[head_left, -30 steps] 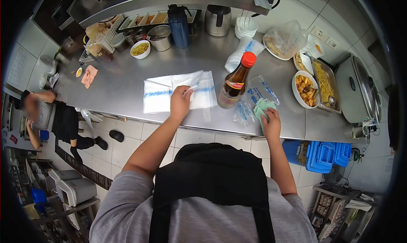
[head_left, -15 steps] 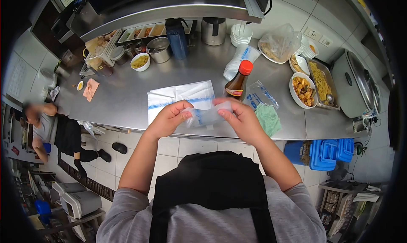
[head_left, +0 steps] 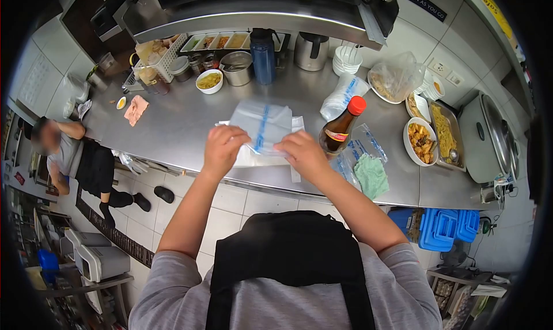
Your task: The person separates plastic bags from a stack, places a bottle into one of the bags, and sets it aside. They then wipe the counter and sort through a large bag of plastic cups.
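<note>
Fingers (head_left: 237, 135) of your left hand (head_left: 222, 148) and of your right hand (head_left: 302, 152) are pinched shut on one clear plastic bag (head_left: 260, 125) with a blue stripe, held up off the table (head_left: 173, 128) between them, mouth edge toward you. Each hand grips a lower corner; the bag hangs open-faced above the fingers, tilted slightly.

Directly below and beyond the fingers: the stack of bags (head_left: 253, 155), flat on the table. Just right of your right fingers: a brown sauce bottle (head_left: 341, 128) with a red cap, upright and near the knuckles. Further right, a green cloth (head_left: 371, 175) lying on loose bag packaging. Well beyond the fingers: a blue bottle (head_left: 263, 56), a steel pot (head_left: 237, 68), and a small bowl (head_left: 209, 81) of yellow food. Far right: a bowl of cooked food (head_left: 420, 141) and a tray of noodles (head_left: 443, 131).

Another person (head_left: 75, 160) crouches on the floor well left of you, clear of your hands.

Risks, as judged:
- Right elbow or wrist swinging outward could clip the sauce bottle; it is tall, narrow and close, so it would tip easily.
- Thin film may cling; two bags could be pinched together. Cannot tell from here whether it is a single layer.
- A loose pinch could let the bag slip back onto the stack.
</note>
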`<action>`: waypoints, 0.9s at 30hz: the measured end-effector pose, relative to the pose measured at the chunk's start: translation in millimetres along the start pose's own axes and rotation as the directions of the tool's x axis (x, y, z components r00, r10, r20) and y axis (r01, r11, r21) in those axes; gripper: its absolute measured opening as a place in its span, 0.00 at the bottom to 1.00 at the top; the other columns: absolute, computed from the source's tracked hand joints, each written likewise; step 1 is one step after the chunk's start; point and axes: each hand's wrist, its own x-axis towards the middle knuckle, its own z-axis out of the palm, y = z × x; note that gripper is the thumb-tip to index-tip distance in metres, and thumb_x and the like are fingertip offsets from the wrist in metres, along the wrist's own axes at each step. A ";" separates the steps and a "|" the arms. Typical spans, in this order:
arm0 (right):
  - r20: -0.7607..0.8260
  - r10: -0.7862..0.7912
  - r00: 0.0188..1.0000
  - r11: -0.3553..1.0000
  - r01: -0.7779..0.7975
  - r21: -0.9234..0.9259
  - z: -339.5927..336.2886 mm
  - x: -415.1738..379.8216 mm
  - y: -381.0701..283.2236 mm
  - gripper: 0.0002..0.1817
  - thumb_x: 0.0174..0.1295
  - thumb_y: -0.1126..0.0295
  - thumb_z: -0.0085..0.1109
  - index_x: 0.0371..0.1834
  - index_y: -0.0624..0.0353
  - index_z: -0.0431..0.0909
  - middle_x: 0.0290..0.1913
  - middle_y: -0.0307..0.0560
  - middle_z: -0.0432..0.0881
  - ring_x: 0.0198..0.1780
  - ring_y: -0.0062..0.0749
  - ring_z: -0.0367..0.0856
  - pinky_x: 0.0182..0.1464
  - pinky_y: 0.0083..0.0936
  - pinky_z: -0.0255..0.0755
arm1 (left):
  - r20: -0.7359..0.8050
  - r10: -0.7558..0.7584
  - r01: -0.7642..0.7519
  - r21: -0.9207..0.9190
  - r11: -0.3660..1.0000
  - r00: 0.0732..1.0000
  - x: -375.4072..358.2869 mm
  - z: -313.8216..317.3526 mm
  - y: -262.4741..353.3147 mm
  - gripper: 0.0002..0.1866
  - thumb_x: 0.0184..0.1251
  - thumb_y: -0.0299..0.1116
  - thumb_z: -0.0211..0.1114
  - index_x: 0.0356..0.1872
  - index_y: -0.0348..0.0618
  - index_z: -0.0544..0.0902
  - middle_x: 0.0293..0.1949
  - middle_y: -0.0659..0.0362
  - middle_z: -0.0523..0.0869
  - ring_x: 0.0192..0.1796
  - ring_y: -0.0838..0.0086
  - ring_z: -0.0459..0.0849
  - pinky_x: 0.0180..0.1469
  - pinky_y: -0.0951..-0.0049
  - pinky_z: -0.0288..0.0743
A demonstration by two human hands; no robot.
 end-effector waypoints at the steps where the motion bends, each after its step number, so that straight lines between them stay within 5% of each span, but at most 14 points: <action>1: 0.113 0.094 0.989 0.996 -0.094 -0.007 18.5 -13.8 9.8 0.13 0.51 0.78 0.62 0.41 0.55 0.83 0.38 0.43 0.81 0.44 0.42 0.77 0.47 0.35 0.73 | 0.000 -0.007 0.007 0.003 1.000 1.000 -16.4 14.4 -7.7 0.11 0.51 0.20 0.65 0.35 0.49 0.83 0.42 0.58 0.85 0.51 0.62 0.82 0.59 0.58 0.69; 3: 0.212 0.136 0.968 0.991 -0.133 -0.029 55.8 -52.5 36.5 0.12 0.53 0.75 0.60 0.42 0.56 0.83 0.39 0.44 0.82 0.45 0.43 0.78 0.47 0.35 0.74 | 0.321 -0.131 0.103 0.103 0.989 0.938 -46.9 36.4 -19.8 0.11 0.58 0.29 0.66 0.42 0.53 0.84 0.45 0.59 0.86 0.54 0.64 0.82 0.66 0.53 0.64; 6: 0.326 0.268 0.907 0.963 -0.265 -0.054 67.5 -63.2 36.2 0.09 0.57 0.71 0.59 0.40 0.57 0.83 0.41 0.48 0.82 0.46 0.45 0.79 0.48 0.36 0.74 | 0.444 -0.227 0.231 0.046 0.972 0.867 -66.1 47.4 -14.1 0.15 0.64 0.39 0.63 0.51 0.55 0.83 0.50 0.60 0.85 0.57 0.63 0.80 0.70 0.50 0.59; 11: 0.396 0.486 0.779 0.847 -0.531 0.004 59.4 -40.2 29.4 0.08 0.59 0.68 0.61 0.30 0.61 0.82 0.37 0.53 0.82 0.41 0.47 0.80 0.44 0.34 0.74 | 0.469 -0.276 0.290 0.044 0.956 0.839 -56.4 53.9 7.6 0.18 0.67 0.45 0.60 0.56 0.58 0.81 0.56 0.58 0.83 0.60 0.63 0.79 0.68 0.47 0.62; 13: 0.448 0.477 0.756 0.841 -0.541 0.018 53.8 -36.0 38.9 0.08 0.59 0.67 0.63 0.34 0.61 0.83 0.38 0.53 0.82 0.40 0.46 0.80 0.45 0.33 0.73 | 0.521 -0.368 0.356 0.126 0.926 0.771 -60.5 67.8 0.6 0.17 0.68 0.45 0.60 0.56 0.59 0.81 0.57 0.58 0.82 0.58 0.60 0.80 0.66 0.48 0.65; 15: 0.481 0.436 0.760 0.795 -0.576 0.190 45.4 -33.3 42.3 0.12 0.57 0.66 0.67 0.40 0.61 0.83 0.40 0.52 0.83 0.42 0.41 0.80 0.47 0.30 0.74 | 0.490 -0.377 0.376 0.104 0.921 0.786 -63.8 69.9 0.3 0.16 0.69 0.44 0.59 0.54 0.58 0.82 0.57 0.57 0.82 0.57 0.59 0.80 0.65 0.48 0.66; 18: 0.550 0.496 0.672 0.717 -0.674 0.178 28.0 -27.1 35.4 0.14 0.59 0.64 0.66 0.44 0.60 0.84 0.42 0.52 0.83 0.45 0.41 0.81 0.49 0.29 0.74 | 0.460 -0.381 0.399 0.064 0.915 0.802 -56.3 65.3 6.9 0.14 0.70 0.42 0.58 0.52 0.56 0.84 0.55 0.56 0.83 0.55 0.58 0.81 0.63 0.51 0.69; 20: 0.466 0.494 0.734 0.777 -0.613 0.141 30.2 -26.3 27.9 0.12 0.60 0.64 0.64 0.43 0.60 0.84 0.43 0.54 0.83 0.45 0.44 0.81 0.49 0.31 0.74 | 0.462 -0.375 0.399 0.049 0.916 0.804 -50.2 61.7 9.5 0.13 0.71 0.41 0.57 0.51 0.55 0.85 0.54 0.55 0.84 0.54 0.58 0.82 0.62 0.53 0.70; 22: 0.371 0.481 0.794 0.831 -0.548 0.097 33.3 -25.8 21.2 0.12 0.61 0.65 0.62 0.41 0.60 0.85 0.44 0.55 0.83 0.46 0.46 0.82 0.50 0.34 0.74 | 0.529 -0.467 0.649 -0.227 0.726 0.708 -43.2 59.4 9.8 0.14 0.72 0.43 0.56 0.52 0.57 0.84 0.55 0.57 0.83 0.57 0.61 0.81 0.62 0.46 0.67; 23: 0.346 0.428 0.835 0.867 -0.487 0.103 34.6 -26.7 18.4 0.12 0.61 0.64 0.63 0.41 0.60 0.85 0.43 0.54 0.84 0.45 0.46 0.82 0.49 0.35 0.74 | 0.529 -0.462 0.644 -0.229 0.730 0.712 -40.5 58.0 10.9 0.14 0.72 0.43 0.56 0.52 0.57 0.84 0.55 0.57 0.83 0.57 0.61 0.81 0.62 0.46 0.67; 25: 0.319 0.376 0.870 0.899 -0.426 0.103 34.6 -29.8 21.0 0.13 0.60 0.63 0.64 0.42 0.60 0.85 0.41 0.53 0.84 0.44 0.46 0.83 0.48 0.37 0.74 | 0.461 -0.480 0.623 -0.232 0.747 0.747 -38.3 56.9 14.2 0.13 0.72 0.37 0.57 0.51 0.51 0.85 0.48 0.54 0.87 0.50 0.57 0.84 0.58 0.64 0.74; 27: 0.303 0.441 0.845 0.871 -0.485 0.084 33.0 -30.1 24.9 0.14 0.57 0.63 0.67 0.42 0.61 0.84 0.38 0.53 0.85 0.40 0.47 0.83 0.45 0.35 0.75 | 0.433 -0.459 0.575 -0.185 0.797 0.776 -44.0 59.8 10.6 0.13 0.71 0.36 0.57 0.52 0.52 0.84 0.50 0.54 0.86 0.52 0.58 0.84 0.59 0.60 0.72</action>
